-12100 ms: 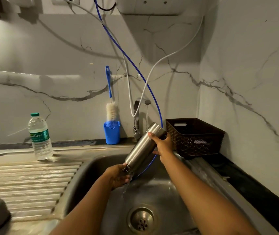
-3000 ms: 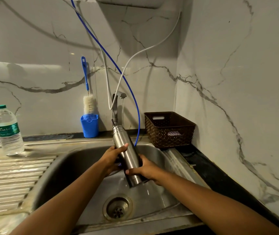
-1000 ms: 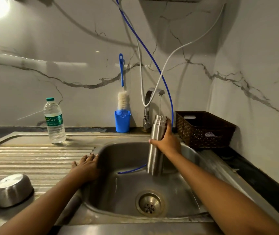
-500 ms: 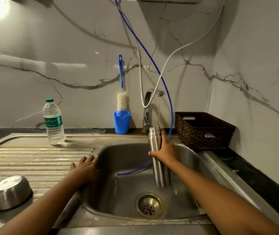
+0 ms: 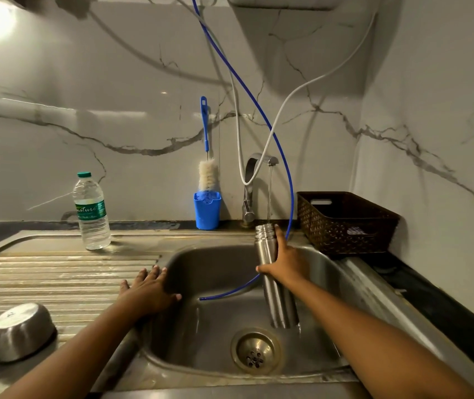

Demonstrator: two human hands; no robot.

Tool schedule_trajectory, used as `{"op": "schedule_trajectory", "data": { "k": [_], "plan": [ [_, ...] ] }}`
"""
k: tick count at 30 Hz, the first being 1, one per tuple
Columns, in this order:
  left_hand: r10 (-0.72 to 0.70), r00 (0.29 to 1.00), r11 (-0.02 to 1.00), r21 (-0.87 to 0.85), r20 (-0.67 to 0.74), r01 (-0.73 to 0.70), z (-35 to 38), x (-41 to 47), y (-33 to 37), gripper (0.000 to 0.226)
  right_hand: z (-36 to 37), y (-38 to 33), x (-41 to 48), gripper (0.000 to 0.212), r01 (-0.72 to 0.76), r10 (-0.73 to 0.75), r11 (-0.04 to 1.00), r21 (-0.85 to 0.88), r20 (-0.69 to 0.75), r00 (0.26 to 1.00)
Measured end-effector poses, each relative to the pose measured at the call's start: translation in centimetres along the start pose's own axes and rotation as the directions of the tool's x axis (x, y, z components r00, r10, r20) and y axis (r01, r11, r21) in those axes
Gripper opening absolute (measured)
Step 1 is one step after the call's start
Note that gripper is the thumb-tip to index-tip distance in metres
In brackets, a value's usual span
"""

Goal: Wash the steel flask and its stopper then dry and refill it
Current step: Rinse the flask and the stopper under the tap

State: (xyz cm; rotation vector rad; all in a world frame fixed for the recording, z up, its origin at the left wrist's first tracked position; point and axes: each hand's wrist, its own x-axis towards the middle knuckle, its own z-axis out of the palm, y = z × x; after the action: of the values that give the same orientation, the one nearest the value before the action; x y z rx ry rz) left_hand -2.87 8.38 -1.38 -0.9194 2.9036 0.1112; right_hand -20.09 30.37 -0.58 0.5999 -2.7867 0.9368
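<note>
Flask (image 5: 280,306): nearly upright in the sink (image 5: 215,266), lower than a second ago, mouth under the tap (image 5: 256,168) stream.
Right hand (image 5: 287,263): wrapped round the flask.
Left hand (image 5: 149,292): unmoved, flat on the sink's left edge.

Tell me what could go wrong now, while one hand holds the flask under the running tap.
The wet flask is gripped by the right hand alone, slightly tilted; it may slip and hit the sink. The stream from the tap is thin and the mouth narrow, so water might overflow or splash. The blue hose hangs close behind and could snag.
</note>
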Motion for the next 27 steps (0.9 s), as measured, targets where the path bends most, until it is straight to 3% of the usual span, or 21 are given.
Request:
{"op": "schedule_trajectory", "data": {
  "k": [4,6,10,15,21,27],
  "plan": [
    [-0.008,1.0,1.0,-0.005,0.001,0.008,0.2,0.1,0.0,0.088,-1.8,-1.0,0.6,0.114,0.09,-0.096,0.993,-0.072,-0.091,0.991],
    [-0.009,1.0,1.0,-0.007,-0.005,0.009,0.3,0.1,0.1,0.089,-1.6,-1.4,0.1,0.115,0.183,-0.186,0.957,-0.227,0.008,0.982],
    [-0.005,1.0,1.0,-0.014,-0.013,0.004,0.2,0.2,-0.1,0.09,0.7,-1.4,-1.5,0.109,0.408,-0.287,0.757,-0.511,0.301,0.909],
    [0.001,1.0,1.0,-0.02,-0.014,-0.001,0.2,0.2,-0.1,0.089,1.6,-2.4,-2.4,0.103,0.566,-0.314,0.495,-0.659,0.472,0.824],
    [0.0,1.0,1.0,-0.029,-0.012,-0.001,0.2,0.0,-0.2,0.088,2.2,-3.1,-3.2,0.077,0.621,-0.404,0.25,-0.743,0.503,0.764],
    [0.007,1.0,1.0,-0.014,0.004,-0.007,-0.1,-0.3,-0.1,0.083,2.0,-3.7,-3.0,0.076,0.584,-0.465,0.168,-0.794,0.458,0.757]
  ]
}}
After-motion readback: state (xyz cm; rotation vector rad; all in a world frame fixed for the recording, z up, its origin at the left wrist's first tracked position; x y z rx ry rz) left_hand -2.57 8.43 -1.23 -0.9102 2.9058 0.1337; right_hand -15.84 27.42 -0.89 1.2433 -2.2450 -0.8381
